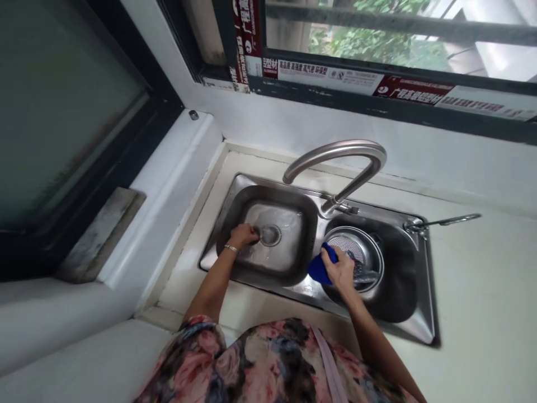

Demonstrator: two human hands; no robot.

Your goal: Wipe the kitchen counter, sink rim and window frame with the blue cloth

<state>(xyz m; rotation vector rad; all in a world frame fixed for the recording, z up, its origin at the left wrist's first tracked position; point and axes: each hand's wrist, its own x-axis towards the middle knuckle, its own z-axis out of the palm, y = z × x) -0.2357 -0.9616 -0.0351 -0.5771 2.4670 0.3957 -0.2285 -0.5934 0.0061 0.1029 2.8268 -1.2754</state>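
Note:
My left hand (pixel 244 235) reaches into the left basin of the steel sink (pixel 302 286). Its fingers are closed beside the drain (pixel 271 235), around a small dark thing that I cannot make out. Over the right basin, my right hand (pixel 340 270) grips a blue cloth (pixel 319 271), which hangs against the divider between the basins. Just beyond that hand a round metal colander (pixel 372 246) sits in the right basin, with some shiny, clear-looking items (pixel 364 275) inside. The hand hides part of the colander.
A curved steel faucet (pixel 335 148) arches over the sink from behind. At the right rear corner a thin metal rod (pixel 451 220) sticks out over the pale countertop (pixel 482 291). A dark-framed window (pixel 377 84) runs along the back, and a grey block (pixel 100 232) leans at left.

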